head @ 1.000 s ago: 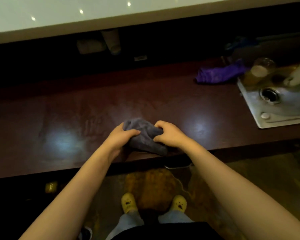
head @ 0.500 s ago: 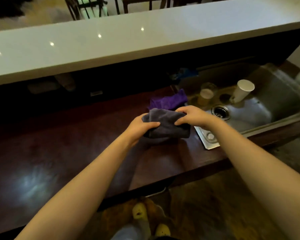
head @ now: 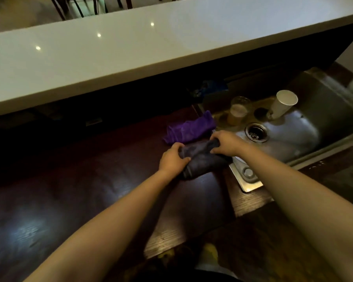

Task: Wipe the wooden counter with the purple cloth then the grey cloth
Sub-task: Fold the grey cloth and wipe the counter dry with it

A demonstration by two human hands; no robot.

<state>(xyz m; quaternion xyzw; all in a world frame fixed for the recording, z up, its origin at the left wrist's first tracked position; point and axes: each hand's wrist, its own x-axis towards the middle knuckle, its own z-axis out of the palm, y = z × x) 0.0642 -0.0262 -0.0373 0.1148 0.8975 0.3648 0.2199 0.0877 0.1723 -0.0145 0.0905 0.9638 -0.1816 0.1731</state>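
The grey cloth (head: 202, 160) is bunched between both hands at the right end of the dark wooden counter (head: 80, 190), close to the sink's corner. My left hand (head: 172, 159) grips its left end. My right hand (head: 226, 143) grips its upper right end. The purple cloth (head: 189, 129) lies crumpled on the counter just behind the grey one, beside the sink's rim, and neither hand touches it.
A steel sink (head: 306, 139) sits to the right, with a drain (head: 256, 132), a glass (head: 238, 111) and a white paper cup (head: 282, 104) inside. A pale raised countertop (head: 130, 53) overhangs the back. The counter's front edge runs near my feet.
Both hands have carried the grey cloth from the counter's front middle to the right, up to the purple cloth and the sink's corner. The view has turned right with them.
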